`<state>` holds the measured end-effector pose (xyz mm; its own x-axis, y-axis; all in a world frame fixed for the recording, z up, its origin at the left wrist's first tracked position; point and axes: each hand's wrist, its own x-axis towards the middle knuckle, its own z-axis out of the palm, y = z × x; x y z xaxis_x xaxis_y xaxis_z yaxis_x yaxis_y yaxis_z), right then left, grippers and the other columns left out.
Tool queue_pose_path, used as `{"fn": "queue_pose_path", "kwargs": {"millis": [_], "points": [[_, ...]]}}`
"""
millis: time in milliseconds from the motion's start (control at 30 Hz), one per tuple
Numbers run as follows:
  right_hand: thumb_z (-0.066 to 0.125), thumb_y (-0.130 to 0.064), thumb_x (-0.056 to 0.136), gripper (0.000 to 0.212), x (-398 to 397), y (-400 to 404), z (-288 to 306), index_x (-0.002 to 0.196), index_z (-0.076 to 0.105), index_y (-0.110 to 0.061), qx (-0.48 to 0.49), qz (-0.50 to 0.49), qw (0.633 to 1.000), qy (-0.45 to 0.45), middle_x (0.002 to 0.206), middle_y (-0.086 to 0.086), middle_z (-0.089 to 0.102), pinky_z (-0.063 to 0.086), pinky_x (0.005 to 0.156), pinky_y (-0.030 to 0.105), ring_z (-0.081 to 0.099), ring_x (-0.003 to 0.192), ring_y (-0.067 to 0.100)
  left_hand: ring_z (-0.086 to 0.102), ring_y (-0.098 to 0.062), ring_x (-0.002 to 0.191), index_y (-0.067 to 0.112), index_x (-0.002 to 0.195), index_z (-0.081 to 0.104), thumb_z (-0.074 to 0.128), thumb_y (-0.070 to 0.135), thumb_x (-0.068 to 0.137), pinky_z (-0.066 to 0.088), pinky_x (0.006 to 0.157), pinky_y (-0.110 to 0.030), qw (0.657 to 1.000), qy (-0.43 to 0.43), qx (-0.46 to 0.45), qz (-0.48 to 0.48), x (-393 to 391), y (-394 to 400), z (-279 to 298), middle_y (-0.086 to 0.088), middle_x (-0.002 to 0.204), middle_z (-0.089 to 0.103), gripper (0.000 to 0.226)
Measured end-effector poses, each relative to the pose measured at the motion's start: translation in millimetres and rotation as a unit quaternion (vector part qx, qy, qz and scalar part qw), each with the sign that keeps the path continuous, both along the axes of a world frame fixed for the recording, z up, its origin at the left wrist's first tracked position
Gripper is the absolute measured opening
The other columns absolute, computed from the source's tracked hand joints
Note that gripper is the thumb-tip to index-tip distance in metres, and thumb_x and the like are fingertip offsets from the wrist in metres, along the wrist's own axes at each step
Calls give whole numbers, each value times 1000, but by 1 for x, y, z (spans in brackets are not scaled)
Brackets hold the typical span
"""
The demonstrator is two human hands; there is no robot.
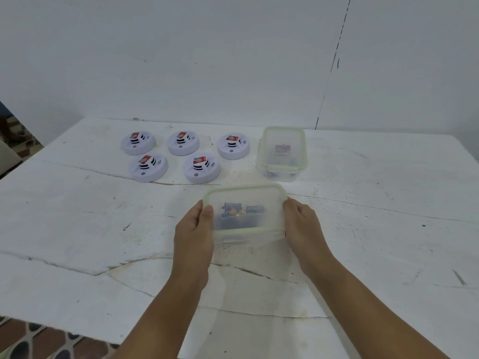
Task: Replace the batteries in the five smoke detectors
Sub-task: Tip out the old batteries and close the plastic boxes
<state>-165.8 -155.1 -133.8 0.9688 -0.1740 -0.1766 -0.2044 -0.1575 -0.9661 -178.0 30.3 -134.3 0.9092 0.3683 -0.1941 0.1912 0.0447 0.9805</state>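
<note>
Left hand (194, 229) and right hand (302, 221) clasping opposite short sides of a clear lidded container (245, 212) with dark batteries (242, 211) inside, near the middle of the white bench (77, 229). Five smoke detectors (185, 156) in two rows farther back, well apart from both hands. Second lidded container (282, 154) just right of them.

Between the left hand (193, 237) and right hand (302, 224) we note a translucent plastic container (246, 200), cloudy, pale green rim; beyond the hands, five smoke detectors (201, 168) in smooth white plastic, faintly glossy; beneath, the table (77, 224) looks matt, scuffed, cracked white.
</note>
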Motion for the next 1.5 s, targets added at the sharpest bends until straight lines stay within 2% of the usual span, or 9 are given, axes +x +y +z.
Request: {"fn": "queue_pose_path", "kwargs": {"millis": [333,400,467,533,667,767,933,1100,1500], "points": [[38,-32,95,41,0,-3,0,92,49,8,18,9,1000,9,78,6,42,31,65,36,36,72,21,57,-12,131,21,145,59,59,37,103,44,116,-42,999,4,36,-18,10,10,-2,10,142,62,44],[46,-30,96,31,2,-8,0,72,50,-11,-11,13,1000,4,84,6,38,34,59,30,37,70,20,57,-12,131,21,144,60,64,40,99,43,116,-44,997,12,53,-46,21,20,3,9,142,62,49],[53,-38,97,14,5,-12,0,106,62,-46,-106,33,994,-1,111,-2,40,48,76,30,52,92,15,58,-11,129,21,147,57,64,39,101,43,115,-41,993,11,102,-59,25,27,9,9,142,62,50],[59,-38,98,58,11,-14,2,153,42,-35,-199,35,978,-49,127,-6,34,47,102,36,49,122,15,61,-7,118,24,141,58,64,39,100,48,106,-35,986,-26,162,-24,23,27,13,7,132,67,43],[60,-30,101,49,36,-9,20,150,54,-25,-229,102,957,-147,133,-10,47,32,91,4,49,115,3,55,-10,79,22,93,52,69,39,96,46,73,-23,959,-119,251,55,-11,14,22,8,86,58,24],[58,-35,103,44,53,-1,25,146,58,-27,-276,175,935,-139,139,-8,56,34,94,15,54,121,7,38,-6,57,11,75,46,68,42,96,37,56,-17,965,-83,246,-46,-39,-7,22,11,61,42,44],[61,-48,97,39,59,4,22,130,70,-32,-304,178,931,-101,123,-6,62,43,94,29,59,114,10,43,-2,55,15,79,50,68,48,94,39,53,-12,980,-6,186,-66,-43,-22,7,16,61,47,40],[64,-49,97,21,47,-3,14,93,76,-31,-205,178,959,-76,47,-16,45,36,51,14,45,48,1,64,-6,87,21,102,54,67,44,96,51,73,-23,991,16,129,-10,-27,-9,12,11,97,62,27],[58,-43,102,32,22,10,0,77,69,-26,-137,104,981,-87,51,-17,44,31,54,17,41,52,5,73,-24,105,21,110,76,46,9,106,59,93,-41,999,24,-36,10,-12,-21,19,2,105,79,32]]}}
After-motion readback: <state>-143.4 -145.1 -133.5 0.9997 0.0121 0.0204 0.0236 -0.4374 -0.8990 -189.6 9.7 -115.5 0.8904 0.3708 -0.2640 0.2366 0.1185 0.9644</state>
